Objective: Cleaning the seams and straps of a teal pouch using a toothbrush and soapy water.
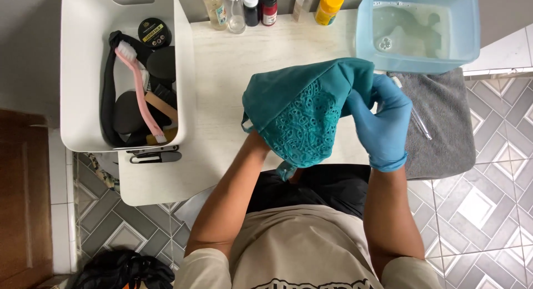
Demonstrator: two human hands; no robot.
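Observation:
A teal cloth bag (pixel 302 108) with an embroidered lace panel is held up over the white table (pixel 222 72). My left hand is hidden inside the bag; only the bare forearm (pixel 233 183) shows entering it from below. My right hand (pixel 383 120), in a blue glove, grips the bag's upper right edge with closed fingers. The bag hangs just above the table's front edge, in front of my body.
A white bin (pixel 78 72) at the left holds a pink brush (pixel 139 89) and dark brushes and tins. Several small bottles (pixel 261 6) line the back. A blue tub of water (pixel 419 28) stands at the right above a grey towel (pixel 444 122). Black clips (pixel 155 155) lie near the bin.

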